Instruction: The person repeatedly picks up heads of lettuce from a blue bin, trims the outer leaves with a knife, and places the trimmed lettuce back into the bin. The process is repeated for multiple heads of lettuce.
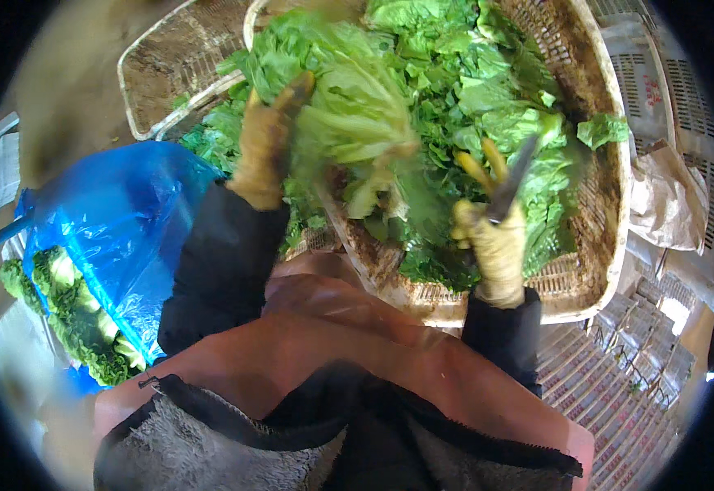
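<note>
My left hand (268,144), in a yellow work glove, grips a leafy green head of lettuce or cabbage (354,104) by its left side. The stem end of that head points right and is blurred. On the right, my gloved right hand (495,245) holds a dark-bladed knife (513,181), its blade slanting up and away from me. Both hands are over a dirty pale plastic crate (614,245) filled with loose green leaves (498,92). The knife's handle is hidden in my palm.
Leafy heads (87,313) lie in a blue plastic bag (130,202) at left. Behind it stands another muddy crate (173,67). Stacked crates (691,104) and brown paper (667,196) are at right, above a slatted surface (608,380). A pinkish apron (345,344) covers my lap.
</note>
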